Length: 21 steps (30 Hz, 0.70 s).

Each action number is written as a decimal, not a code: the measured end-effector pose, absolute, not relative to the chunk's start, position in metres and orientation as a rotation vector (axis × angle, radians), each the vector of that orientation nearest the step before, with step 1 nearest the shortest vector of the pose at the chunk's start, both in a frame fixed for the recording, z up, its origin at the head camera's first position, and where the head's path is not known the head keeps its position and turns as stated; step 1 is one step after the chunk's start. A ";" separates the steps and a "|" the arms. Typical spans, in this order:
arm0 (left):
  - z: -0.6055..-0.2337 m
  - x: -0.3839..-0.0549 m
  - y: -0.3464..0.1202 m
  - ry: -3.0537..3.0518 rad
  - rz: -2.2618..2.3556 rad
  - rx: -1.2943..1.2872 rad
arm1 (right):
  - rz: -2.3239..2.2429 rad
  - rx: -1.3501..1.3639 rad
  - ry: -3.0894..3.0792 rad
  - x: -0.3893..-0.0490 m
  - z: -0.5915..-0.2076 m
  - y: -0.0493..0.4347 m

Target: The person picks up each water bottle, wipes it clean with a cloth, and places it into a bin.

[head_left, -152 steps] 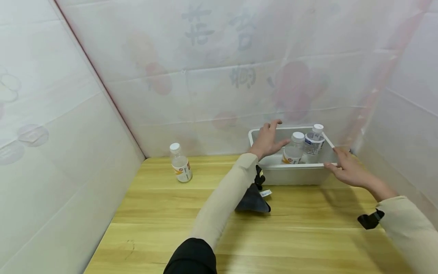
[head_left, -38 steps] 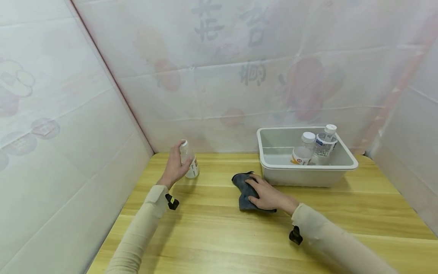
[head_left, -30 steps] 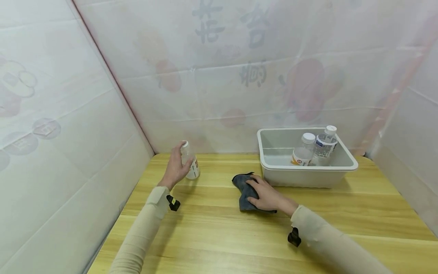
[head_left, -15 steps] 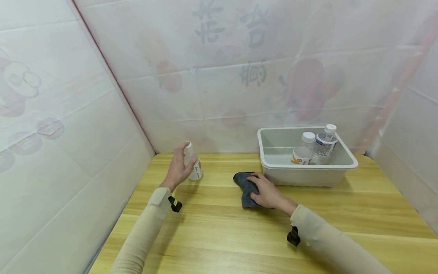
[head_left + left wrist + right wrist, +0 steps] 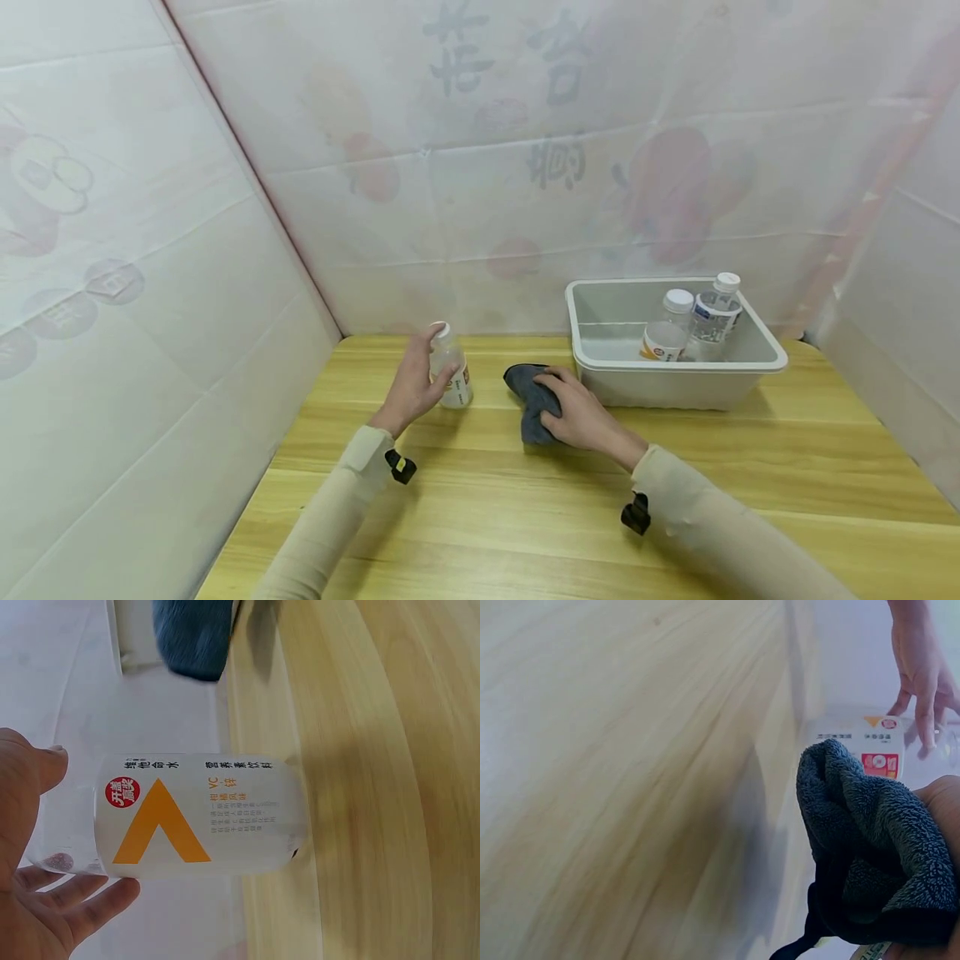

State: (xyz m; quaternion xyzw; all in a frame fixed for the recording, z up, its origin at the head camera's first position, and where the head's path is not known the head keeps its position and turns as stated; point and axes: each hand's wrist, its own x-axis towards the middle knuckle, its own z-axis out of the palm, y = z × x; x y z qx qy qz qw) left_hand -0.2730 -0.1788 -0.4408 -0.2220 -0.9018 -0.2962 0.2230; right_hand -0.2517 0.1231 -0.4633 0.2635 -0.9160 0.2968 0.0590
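Observation:
In the head view my left hand grips a clear drink bottle with a white cap and a white label. Thumb and fingers wrap its upper part; in the left wrist view the bottle stays upright with its base at the tabletop. To the right of it, my right hand grips a bunched dark blue-grey cloth. Its black edge and a small tag show in the right wrist view, where the cloth is raised over the wood and its shadow lies apart.
A light grey plastic bin stands at the back right, just beyond my right hand. Inside it are a white-capped bottle and a second bottle with a blue-and-white label. White printed sheets wall the wooden table.
Earlier, my left hand was over the bin and my right at its rim. Over the last second the gripped bottle has moved right, toward the cloth, which my right hand has lifted and shifted slightly left.

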 end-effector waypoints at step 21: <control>-0.440 -0.247 -0.139 -2.513 -0.736 -0.756 | 0.932 0.750 -2.734 -0.250 -0.432 0.109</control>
